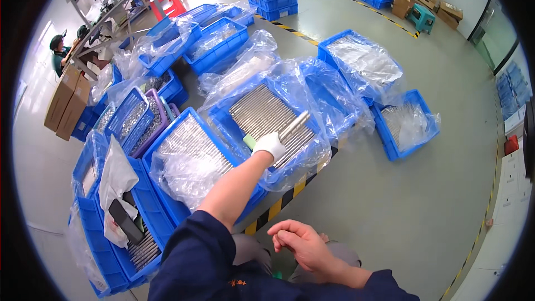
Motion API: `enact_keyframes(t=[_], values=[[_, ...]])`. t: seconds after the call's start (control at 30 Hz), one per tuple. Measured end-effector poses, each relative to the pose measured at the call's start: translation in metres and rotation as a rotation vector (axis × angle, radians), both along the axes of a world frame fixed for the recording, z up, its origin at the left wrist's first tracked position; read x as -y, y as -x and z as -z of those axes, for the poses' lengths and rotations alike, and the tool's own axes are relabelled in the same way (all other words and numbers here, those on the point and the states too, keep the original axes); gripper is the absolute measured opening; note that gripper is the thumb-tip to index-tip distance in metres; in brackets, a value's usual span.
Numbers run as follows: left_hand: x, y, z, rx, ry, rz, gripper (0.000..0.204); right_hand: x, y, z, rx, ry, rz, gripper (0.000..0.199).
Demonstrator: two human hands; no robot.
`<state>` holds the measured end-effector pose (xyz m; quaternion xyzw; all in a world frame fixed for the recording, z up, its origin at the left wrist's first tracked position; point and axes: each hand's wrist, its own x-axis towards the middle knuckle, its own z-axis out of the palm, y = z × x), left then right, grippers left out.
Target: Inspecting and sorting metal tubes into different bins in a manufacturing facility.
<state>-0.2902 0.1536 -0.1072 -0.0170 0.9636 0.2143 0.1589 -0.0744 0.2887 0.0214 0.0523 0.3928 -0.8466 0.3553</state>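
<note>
A: Entry, head view. Left hand (270,145), in a white glove, is closed around a small bundle of metal rods (293,126). The bundle sits above the central blue crate (223,128), its free ends pointing up and away from the person.

B: Where does it sit relative to the crate's contents?

A: Directly over the packed rows of like rods, near the crate's near-right corner. The clear plastic liner (329,106) is folded back over the crate walls, probably so the rods can be reached while the bag stays in place.

B: The other hand?

A: Right hand (298,242) is bare, fingers loosely curled, holding nothing, resting by the person's knee, well nearer the body than the crate.

B: Surroundings?

A: All on the floor (390,200). A second lined crate of rods (189,156) touches the central crate's left side. A crate of clear bagged parts (409,125) lies to its right. A yellow-black floor stripe (284,198) runs under its near edge.
</note>
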Motion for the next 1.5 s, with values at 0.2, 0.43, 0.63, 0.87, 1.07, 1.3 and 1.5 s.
enact_keyframes(t=[0.2,0.43,0.63,0.87,1.07,1.3,1.5], values=[[0.047,-0.075,-0.122,-0.101,-0.396,-0.041,0.039,0.016,-0.007,0.000,-0.213,-0.035,0.128,0.019],[0.063,-0.237,-0.224,0.568,-0.783,0.043,0.030,0.039,-0.001,-0.007,-0.381,0.345,0.077,0.044],[0.085,-0.313,-0.173,0.715,-1.774,-0.366,0.034,0.076,-0.040,-0.001,-0.074,0.320,0.245,0.006],[0.076,-0.325,-0.115,0.002,-2.088,-0.973,0.026,0.108,-0.056,-0.005,-0.256,0.052,0.473,0.012],[0.098,-0.317,-0.143,0.688,-1.880,-0.184,0.052,0.092,-0.021,-0.035,-0.293,-0.043,0.059,0.010],[0.096,-0.297,-0.142,0.289,-1.365,-0.362,0.022,0.080,0.016,-0.012,-0.639,-0.488,0.228,0.022],[0.125,-0.294,-0.131,0.141,-1.217,-0.457,0.022,0.082,0.021,0.011,-0.386,-0.505,-0.163,0.021]])
